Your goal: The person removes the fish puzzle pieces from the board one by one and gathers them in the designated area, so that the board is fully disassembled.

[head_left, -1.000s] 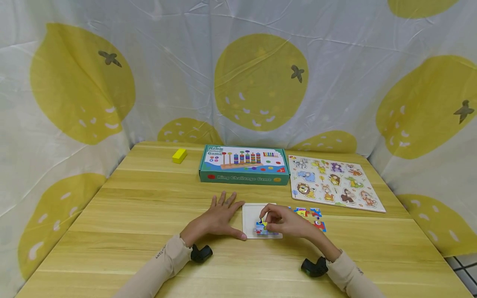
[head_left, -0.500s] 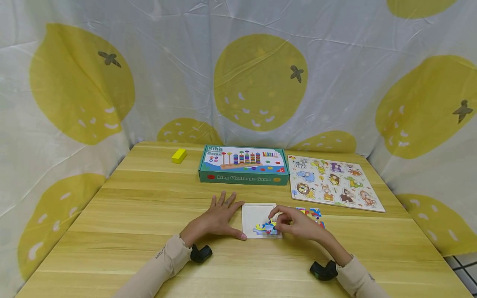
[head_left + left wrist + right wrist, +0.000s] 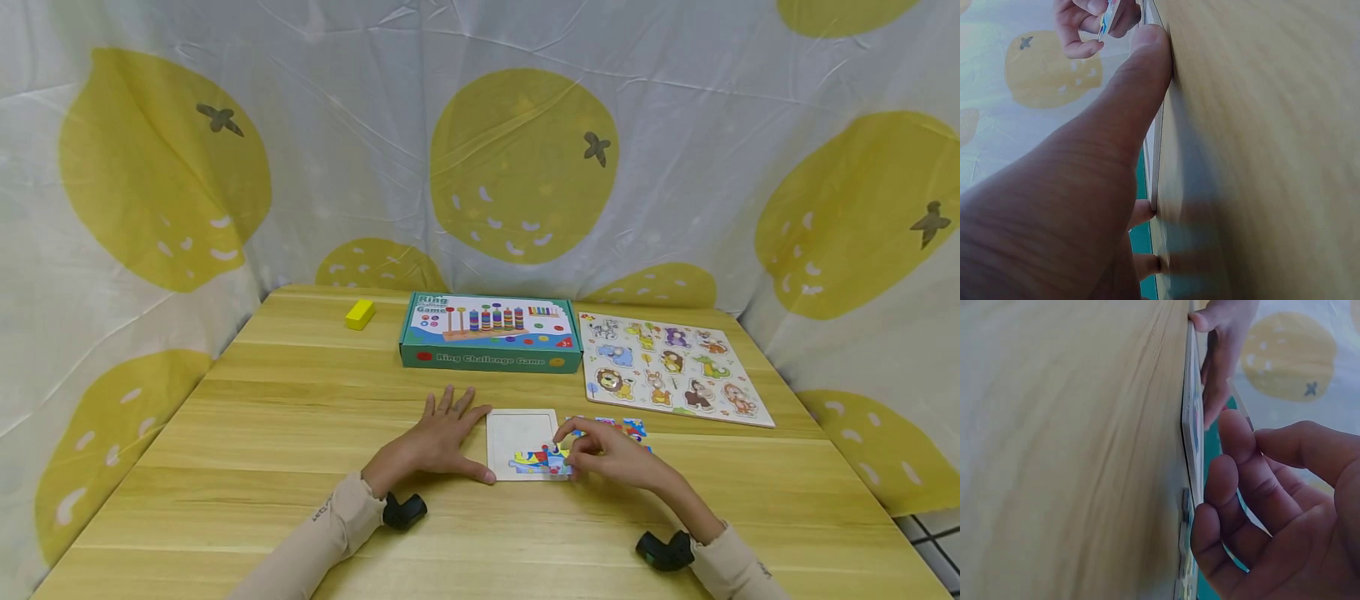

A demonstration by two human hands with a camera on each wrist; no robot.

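Observation:
My left hand [image 3: 441, 443] lies with its fingers spread on the table, thumb and forefinger touching the left edge of a white square puzzle tray [image 3: 517, 423]. Above the tray's lower right part, my right hand [image 3: 609, 454] pinches a thin jigsaw piece [image 3: 1109, 19] between thumb and forefinger. In the right wrist view the piece [image 3: 1239, 403] appears edge-on, raised off the tray. Colourful pieces [image 3: 528, 463] show at the tray's lower side; where the held one ends against them is hard to tell. Behind the right hand, several loose jigsaw pieces [image 3: 633, 429] lie partly hidden.
A green Ring Challenge Game box [image 3: 491, 358] stands behind the tray. To its right lies an animal peg puzzle board [image 3: 682, 367]. A yellow block [image 3: 361, 315] sits at the back left of the wooden table [image 3: 262, 442]. A lemon-print curtain [image 3: 360, 167] surrounds the table.
My right hand has shifted to the right over the tray with the pinched jigsaw piece, uncovering more of the coloured pieces. The left hand stays in place.

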